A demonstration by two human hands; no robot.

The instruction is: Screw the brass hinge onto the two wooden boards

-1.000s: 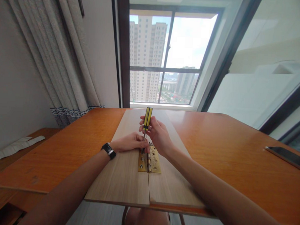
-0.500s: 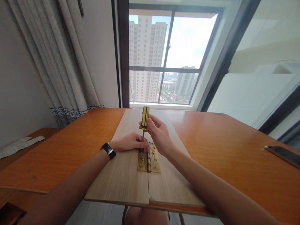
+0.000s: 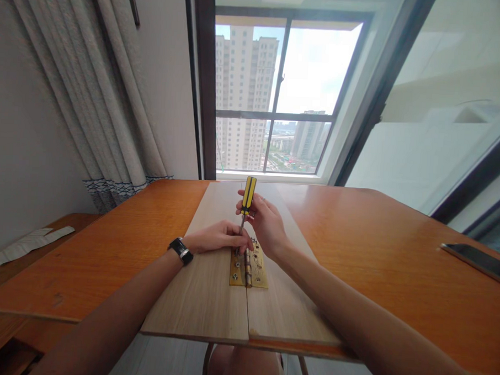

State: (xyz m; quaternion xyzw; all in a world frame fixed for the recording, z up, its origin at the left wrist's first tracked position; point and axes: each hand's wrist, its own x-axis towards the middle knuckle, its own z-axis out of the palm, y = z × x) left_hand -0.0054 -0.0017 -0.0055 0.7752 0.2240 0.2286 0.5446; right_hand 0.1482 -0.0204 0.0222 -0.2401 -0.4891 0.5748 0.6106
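A brass hinge (image 3: 259, 271) lies across the seam between two pale wooden boards (image 3: 203, 301), with screws standing in its left leaf and several loose ones near its top right. My right hand (image 3: 269, 224) grips a screwdriver (image 3: 248, 194) by its yellow and black handle, which leans slightly right. Its shaft runs down to the hinge's upper left part. My left hand (image 3: 223, 237), with a black watch on the wrist, has its fingers closed around the lower shaft at the hinge's top. Whether those fingers also pinch a screw is hidden.
The boards rest on an orange-brown table (image 3: 355, 242). A dark phone (image 3: 479, 260) lies at the right edge. White strips (image 3: 27, 247) lie on a lower surface at the left. Beyond the table are a window and a grey curtain (image 3: 113, 93).
The screwdriver's handle has tipped to the right, and my right hand has shifted slightly right with it. My left hand has stayed nearly in place, its fingers moved a little.
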